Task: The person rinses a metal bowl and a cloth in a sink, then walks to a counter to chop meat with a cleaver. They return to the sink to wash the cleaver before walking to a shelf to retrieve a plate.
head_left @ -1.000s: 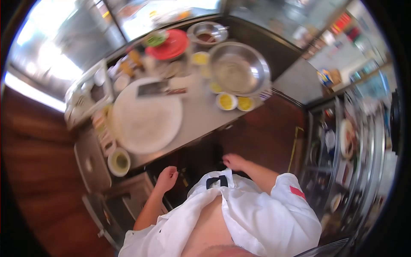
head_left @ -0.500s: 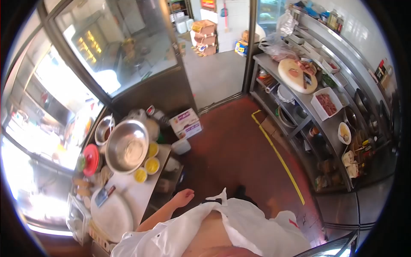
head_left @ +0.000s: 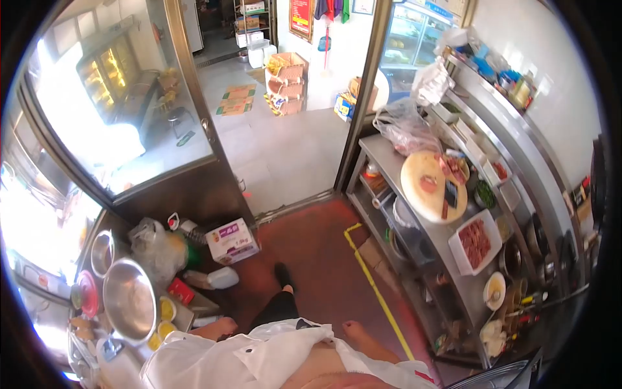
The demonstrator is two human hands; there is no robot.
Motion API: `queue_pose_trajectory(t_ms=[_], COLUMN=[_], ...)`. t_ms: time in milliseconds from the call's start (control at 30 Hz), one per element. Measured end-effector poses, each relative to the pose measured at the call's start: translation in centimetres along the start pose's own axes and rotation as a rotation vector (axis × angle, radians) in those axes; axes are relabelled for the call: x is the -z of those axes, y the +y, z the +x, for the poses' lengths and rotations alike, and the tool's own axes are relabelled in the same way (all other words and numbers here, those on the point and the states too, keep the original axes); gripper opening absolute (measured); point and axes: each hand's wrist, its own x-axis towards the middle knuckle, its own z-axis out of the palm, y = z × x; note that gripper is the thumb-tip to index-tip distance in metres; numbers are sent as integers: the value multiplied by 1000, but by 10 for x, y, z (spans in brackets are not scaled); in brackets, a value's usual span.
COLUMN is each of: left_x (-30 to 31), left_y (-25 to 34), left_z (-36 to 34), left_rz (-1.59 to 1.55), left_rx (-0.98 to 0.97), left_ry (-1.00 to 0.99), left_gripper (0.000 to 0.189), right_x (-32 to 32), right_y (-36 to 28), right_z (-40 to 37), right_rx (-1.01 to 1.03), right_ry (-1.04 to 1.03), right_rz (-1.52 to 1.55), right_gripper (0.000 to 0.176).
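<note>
My left hand (head_left: 223, 327) hangs low in front of the white garment, near the left counter, its fingers curled and too small to read. On the other side, my right hand (head_left: 353, 329) is above the red floor, with its fingers bent inward; nothing can be made out in it. Beside the left hand stand yellow-filled cups (head_left: 167, 309) and a large metal bowl (head_left: 130, 300). Across on the right steel counter lie a round cutting board (head_left: 414, 188) with meat and a cleaver (head_left: 451, 193), and a white tray of cut meat (head_left: 475, 243).
An open doorway with a metal threshold (head_left: 295, 206) lies ahead. A cardboard box (head_left: 232, 243) and a plastic container (head_left: 223, 278) stand by the left counter. Yellow tape (head_left: 379, 295) runs along the floor beside the right shelving. Stacked baskets (head_left: 286, 84) stand beyond the doorway.
The view has swung right and moved toward the doorway and right counter. My right hand has come into view, and a leg with a black shoe now shows forward on the floor.
</note>
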Motion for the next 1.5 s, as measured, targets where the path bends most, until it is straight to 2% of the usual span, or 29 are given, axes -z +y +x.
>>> queue_pose_trajectory(t_ms=[67,100,167,233,267,300,333,367,433,533,633,667,700,800,833,867,900,933,967,1000,1067,1133,1200,1233,1300,1367,1433,1467,1500], left_x=[67,130,213,298,381,412,498,578,678,774,846,828,833,908,882,863,896,955,936,915,921,874,926,969,1053,1154,1246,1293,1336], left_y=[3,5,-19,-61,-44,-66,-29,-1,-2,-46,-108,-161,-217,-215,-271,-326,-311,-280,-333,-384,-439,-526,-601,-624,-670,-727,-796,-826,-851], left_z=[66,86,155,249,273,308,309,308,353,417,449,469,487,408,416,425,407,361,380,388,385,392,386,384,399,403,418,424,432], left_rz=[-116,-232,-90,134,480,255,72,49,5,-128,-51,1,64,35,20,-45,-63,-290,-65,164,199,-9,-187,-21,144,125,260,293,173], left_rx=[-37,194,131,38,-143,-65,128,26,-11,8,200,192,184,333,354,417,430,639,559,472,445,520,589,498,381,565,451,440,496], left_ry=[44,141,228,13,-201,106,156,188,248,492,394,308,237,78,91,191,204,243,133,28,-124,25,161,21,-141,-42,41,16,229], left_gripper=[31,33,36,38,37,36,36,36,35,34,33,35,37,32,32,32,32,32,32,33,34,33,32,32,32,31,31,31,29], right_x=[51,77,107,137,152,164,178,192,220,225,259,280,303,318,323,330,341,344,349,355,359,348,330,326,317,303,288,288,285], right_y=[-66,-103,-144,-147,-156,-172,-191,-215,-309,-344,-410,-440,-490,-623,-709,-784,-878,-945,-1015,-1085,-1231,-1329,-1381,-1403,-1402,-1391,-1365,-1362,-1363], right_z=[23,34,91,135,164,190,207,215,208,336,482,525,581,701,751,788,794,820,866,884,901,909,925,938,978,1004,1051,1063,1064], right_rx=[12,23,-11,-48,-79,-111,-70,-25,69,184,339,390,458,617,663,904,349,381,507,520,553,569,551,535,738,752,1095,978,861], right_ry=[22,39,118,175,184,188,251,316,264,133,-64,-139,-199,-411,-473,-262,-254,-179,-218,-200,-174,-119,-122,-118,-83,-106,-225,-258,-295], right_rz=[30,69,144,199,173,148,-16,-175,87,-32,-244,-331,-416,-638,-714,-1306,-552,-183,-421,-354,-294,57,34,5,-595,-828,-1385,-1288,-1192], right_gripper=[30,30,31,32,32,32,32,32,30,29,28,28,28,27,27,25,28,16,18,20,21,20,18,17,18,19,22,22,22])
